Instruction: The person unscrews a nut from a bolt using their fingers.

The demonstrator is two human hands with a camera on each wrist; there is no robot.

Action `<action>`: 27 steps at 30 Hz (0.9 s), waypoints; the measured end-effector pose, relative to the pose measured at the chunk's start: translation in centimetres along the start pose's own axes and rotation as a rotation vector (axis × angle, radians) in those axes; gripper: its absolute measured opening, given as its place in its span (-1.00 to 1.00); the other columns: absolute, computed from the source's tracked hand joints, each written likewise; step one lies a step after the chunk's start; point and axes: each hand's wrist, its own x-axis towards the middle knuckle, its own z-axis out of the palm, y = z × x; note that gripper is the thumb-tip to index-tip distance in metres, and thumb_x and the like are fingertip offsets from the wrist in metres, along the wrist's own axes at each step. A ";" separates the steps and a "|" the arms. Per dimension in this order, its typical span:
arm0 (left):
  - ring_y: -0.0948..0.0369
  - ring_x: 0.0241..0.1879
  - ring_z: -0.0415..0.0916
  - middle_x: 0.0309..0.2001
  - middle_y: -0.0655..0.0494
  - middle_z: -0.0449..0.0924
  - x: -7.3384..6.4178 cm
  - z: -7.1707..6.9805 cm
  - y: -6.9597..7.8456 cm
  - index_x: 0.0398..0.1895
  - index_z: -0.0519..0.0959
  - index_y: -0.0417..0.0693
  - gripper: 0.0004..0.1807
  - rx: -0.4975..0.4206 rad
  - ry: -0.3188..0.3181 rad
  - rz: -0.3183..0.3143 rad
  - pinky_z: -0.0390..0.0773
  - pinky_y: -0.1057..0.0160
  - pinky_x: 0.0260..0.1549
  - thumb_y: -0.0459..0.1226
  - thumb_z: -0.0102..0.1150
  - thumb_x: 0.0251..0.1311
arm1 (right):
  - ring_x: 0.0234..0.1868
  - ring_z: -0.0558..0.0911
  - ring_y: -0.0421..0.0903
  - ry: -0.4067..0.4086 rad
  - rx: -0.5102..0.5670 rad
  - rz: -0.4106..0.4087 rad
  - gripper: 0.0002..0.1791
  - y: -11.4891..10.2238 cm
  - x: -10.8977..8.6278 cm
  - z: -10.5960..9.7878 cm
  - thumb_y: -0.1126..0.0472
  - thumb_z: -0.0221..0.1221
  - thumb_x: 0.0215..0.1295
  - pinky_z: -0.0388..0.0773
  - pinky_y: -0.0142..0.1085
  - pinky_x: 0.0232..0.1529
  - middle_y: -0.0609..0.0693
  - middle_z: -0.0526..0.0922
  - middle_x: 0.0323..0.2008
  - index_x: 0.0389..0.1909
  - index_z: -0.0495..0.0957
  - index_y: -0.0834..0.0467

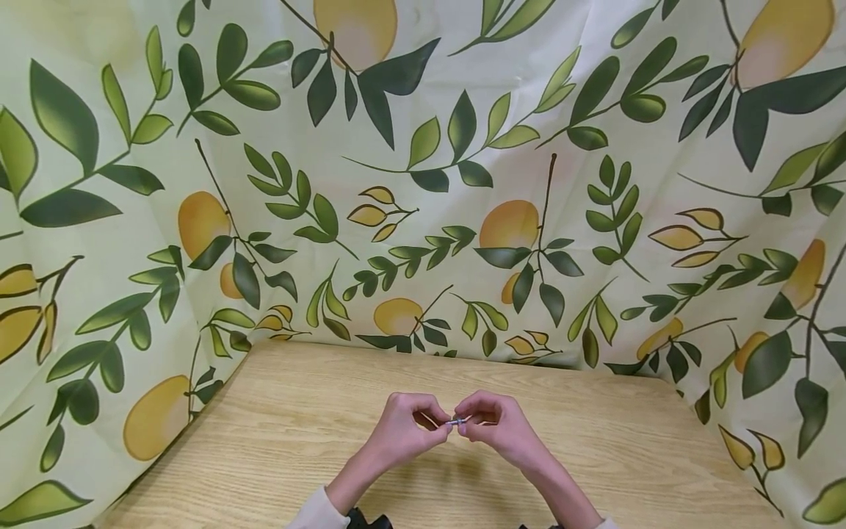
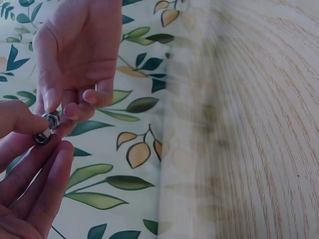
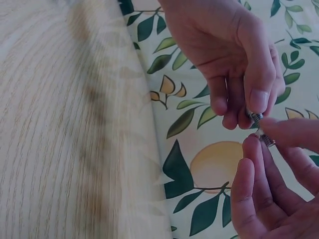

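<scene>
Left hand (image 1: pixel 402 427) and right hand (image 1: pixel 504 427) close together, each pinching small metal bolt (image 1: pixel 456 422) (threads plain in right wrist view) between them, above table (image 1: pixel 264 400). Fingertip grip from opposite ends probably steadies something so tiny.

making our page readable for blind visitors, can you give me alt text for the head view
A person's left hand and right hand pinch a small, slim metal piece between them, above a light wood-grain tabletop. A pale backdrop printed with yellow-orange fruit and green leaves rises behind and on both sides.
</scene>
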 end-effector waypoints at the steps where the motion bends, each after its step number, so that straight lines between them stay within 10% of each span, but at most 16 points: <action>1: 0.39 -0.45 0.69 -0.43 0.03 0.79 0.0 0.0 0.0 -0.44 0.76 -0.07 -0.90 -0.002 0.002 0.000 0.77 0.32 -0.41 -0.45 0.44 0.07 | -0.30 0.71 -0.20 0.002 0.003 0.003 -0.70 0.0 0.0 0.0 0.26 0.35 0.30 0.69 -0.35 -0.26 0.15 0.75 -0.19 -0.04 0.63 0.37; 16: 0.39 -0.43 0.70 -0.42 0.03 0.79 0.0 0.1 -0.1 -0.42 0.76 -0.07 -0.89 -0.018 0.004 -0.008 0.77 0.34 -0.37 -0.46 0.42 0.09 | -0.33 0.72 -0.22 -0.020 0.045 0.020 -0.67 0.4 0.1 -0.1 0.26 0.30 0.36 0.72 -0.35 -0.26 -0.08 0.75 -0.28 -0.03 0.58 0.46; 27: 0.40 -0.44 0.69 -0.43 0.02 0.79 0.1 0.1 -0.1 -0.43 0.76 -0.08 -0.89 -0.024 0.013 0.004 0.78 0.32 -0.38 -0.47 0.43 0.08 | -0.26 0.71 -0.18 -0.003 -0.007 0.050 -0.65 0.0 -0.1 -0.1 0.16 0.29 0.39 0.72 -0.31 -0.26 0.27 0.74 -0.12 0.03 0.63 0.35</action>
